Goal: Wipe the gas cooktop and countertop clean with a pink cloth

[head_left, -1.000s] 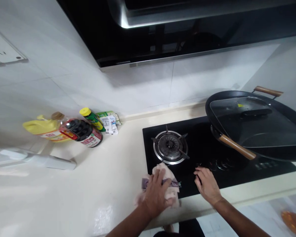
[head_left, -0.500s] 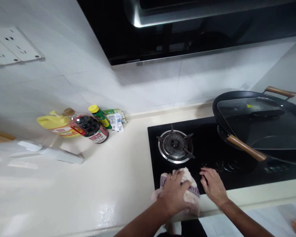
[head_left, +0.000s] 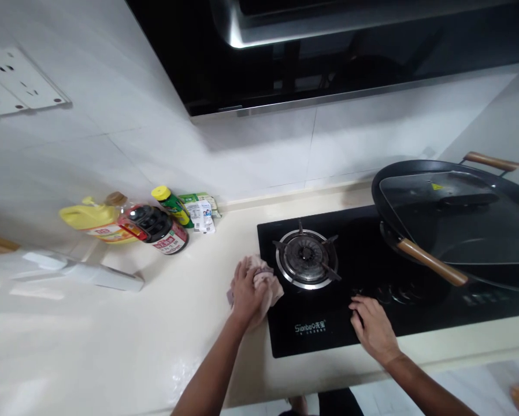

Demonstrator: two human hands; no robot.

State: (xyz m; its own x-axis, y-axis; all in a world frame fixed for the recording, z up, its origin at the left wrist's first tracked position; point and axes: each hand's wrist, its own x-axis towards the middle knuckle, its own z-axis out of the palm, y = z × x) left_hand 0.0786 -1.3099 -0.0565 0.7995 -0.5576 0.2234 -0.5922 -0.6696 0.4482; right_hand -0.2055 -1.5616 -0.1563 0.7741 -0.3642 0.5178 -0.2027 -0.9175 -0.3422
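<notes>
My left hand [head_left: 245, 293] is closed on a pale pink cloth [head_left: 271, 289], pressed over the left edge of the black glass cooktop [head_left: 294, 341] and the counter beside it. Purple patches show on the bunched cloth. Close by is the round gas burner [head_left: 306, 257] with its metal ring and pan supports. On the front part of the cooktop rests my right hand [head_left: 374, 328], its fingers curled and fingertips down at the dark surface. Whatever lies under those fingertips is hidden.
A large black wok [head_left: 393, 170] with a glass lid [head_left: 471, 225] sits at right, its wooden handle [head_left: 433, 262] jutting forward. Against the wall stand a yellow oil jug [head_left: 90, 216], a dark sauce bottle [head_left: 170, 238], a green bottle [head_left: 175, 207] and packets [head_left: 204, 214]. A range hood [head_left: 350, 75] overhangs.
My left hand has slid the cloth left and away from me, off the cooktop's front area, uncovering the printed logo there. My right hand has stayed in place.
</notes>
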